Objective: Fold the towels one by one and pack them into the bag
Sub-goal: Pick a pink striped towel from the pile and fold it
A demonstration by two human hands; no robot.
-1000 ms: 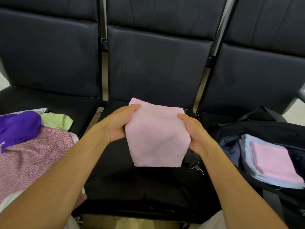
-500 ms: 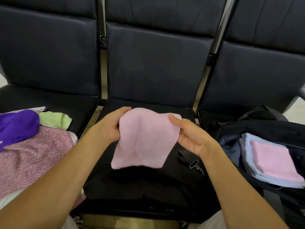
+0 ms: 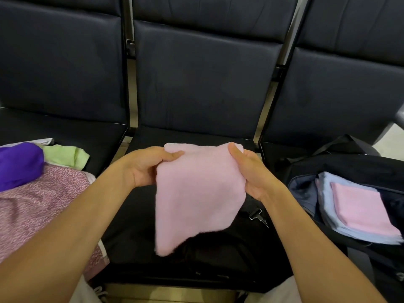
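Holding a pink towel (image 3: 196,193) up over the middle seat (image 3: 196,254) of a row of dark chairs, both hands work on one fold. Bag (image 3: 341,169) sits open on the seat out past the right-hand fingers; inside it lie a blue folded towel (image 3: 328,197) and a pink folded towel (image 3: 363,211) on top of it. Out past the left-hand fingers: a pile with patterned pink cloth (image 3: 39,206), purple cloth (image 3: 19,165), green cloth (image 3: 65,155).

Left hand (image 3: 142,167): thumb lies across the towel's top edge, fingers curled behind, pinching the upper left corner. Right hand (image 3: 251,171): thumb on the front face, fingers behind, pinching the upper right edge.

Towel hangs free below the fingers, clear of the seat. Top edge runs straight between the two hands; lower edge slants, its lowest corner below the left-hand fingers. Long axis roughly vertical, pointing down toward the seat front.

Judgement: the fold is partly made, layers not squared. To do it well, keep both pinches level, pull the top edge taut, let the hanging corners line up before closing the next fold, then carry it toward the bag.
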